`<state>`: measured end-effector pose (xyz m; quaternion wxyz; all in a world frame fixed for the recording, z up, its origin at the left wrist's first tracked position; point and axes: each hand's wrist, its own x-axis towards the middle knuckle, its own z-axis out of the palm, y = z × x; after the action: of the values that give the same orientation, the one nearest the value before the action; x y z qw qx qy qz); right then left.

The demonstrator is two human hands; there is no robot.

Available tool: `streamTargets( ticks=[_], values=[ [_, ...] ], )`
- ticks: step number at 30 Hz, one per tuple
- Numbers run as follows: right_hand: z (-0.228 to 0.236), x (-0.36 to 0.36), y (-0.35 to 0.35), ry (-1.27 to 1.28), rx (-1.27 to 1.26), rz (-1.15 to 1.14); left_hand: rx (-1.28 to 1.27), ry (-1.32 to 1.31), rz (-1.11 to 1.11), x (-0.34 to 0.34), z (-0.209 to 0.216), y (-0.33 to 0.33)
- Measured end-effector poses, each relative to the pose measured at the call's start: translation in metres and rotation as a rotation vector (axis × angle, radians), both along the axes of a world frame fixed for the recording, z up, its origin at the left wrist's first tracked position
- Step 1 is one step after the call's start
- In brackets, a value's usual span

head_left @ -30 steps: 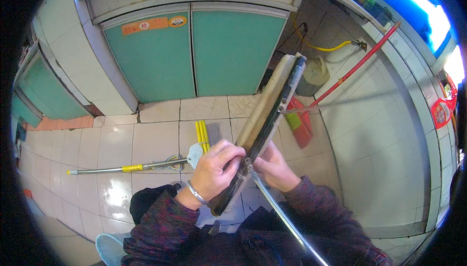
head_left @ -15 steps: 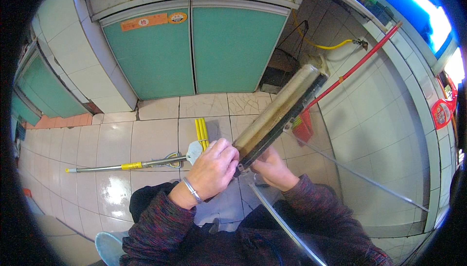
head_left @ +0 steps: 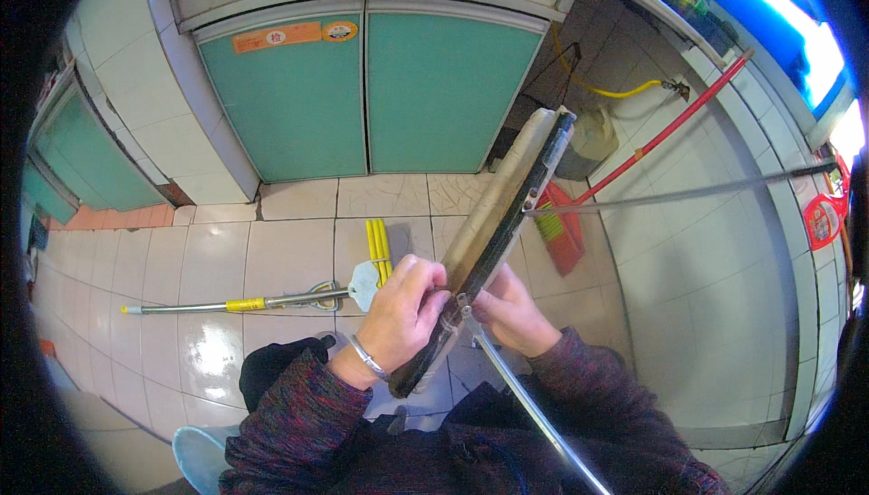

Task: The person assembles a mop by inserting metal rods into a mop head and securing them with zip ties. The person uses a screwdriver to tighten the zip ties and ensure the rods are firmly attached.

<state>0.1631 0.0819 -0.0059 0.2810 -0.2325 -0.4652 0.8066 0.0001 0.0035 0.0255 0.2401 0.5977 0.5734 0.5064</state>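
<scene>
Mop head [head_left: 493, 233], long, beige and edged with a dark strip, slants between the two hands above the pale tiled floor [head_left: 290, 251]. Beyond it stand two green cabinet doors [head_left: 276, 110]. To the right a red-handled broom [head_left: 674, 124] leans at a slant, its green bristles low by the floor. A silver metal tube [head_left: 534, 404] runs from near the mop head's middle to the lower edge of view. Leftward lies a steel pole [head_left: 199, 308] with a yellow grip; lower down, a light-blue bucket [head_left: 204, 445] shows partly. The left hand [head_left: 398, 314] is curled, thumb and fingers pinching the mop head's left edge; the right hand [head_left: 516, 314] meets its other side, fingers hidden, so whether they grip cannot be told. A silver bracelet [head_left: 368, 359] circles the left wrist.
</scene>
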Motion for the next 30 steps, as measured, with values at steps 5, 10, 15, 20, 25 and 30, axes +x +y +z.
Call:
streamTargets(
  ticks=[5,10,15,20,25,30],
  values=[
    [-0.002,0.002,0.002,-0.027,0.02,-0.003,0.134,0.192,-0.038,-0.004,-0.006,0.001],
    [-0.012,0.005,0.005,-0.107,0.09,-0.031,0.062,0.179,-0.081,-0.009,-0.004,0.002],
    [-0.018,0.0,0.003,-0.063,0.094,-0.035,0.066,0.285,-0.077,-0.009,-0.005,0.003],
    [-0.014,0.0,0.003,-0.123,0.118,-0.014,0.094,0.358,-0.046,-0.007,-0.007,0.002],
    [-0.017,-0.001,0.006,-0.118,0.148,0.0,0.075,0.325,0.047,-0.013,-0.006,0.0],
    [-0.022,-0.001,0.006,-0.091,0.095,-0.027,0.11,0.13,0.253,-0.033,-0.008,0.011]
  ],
)
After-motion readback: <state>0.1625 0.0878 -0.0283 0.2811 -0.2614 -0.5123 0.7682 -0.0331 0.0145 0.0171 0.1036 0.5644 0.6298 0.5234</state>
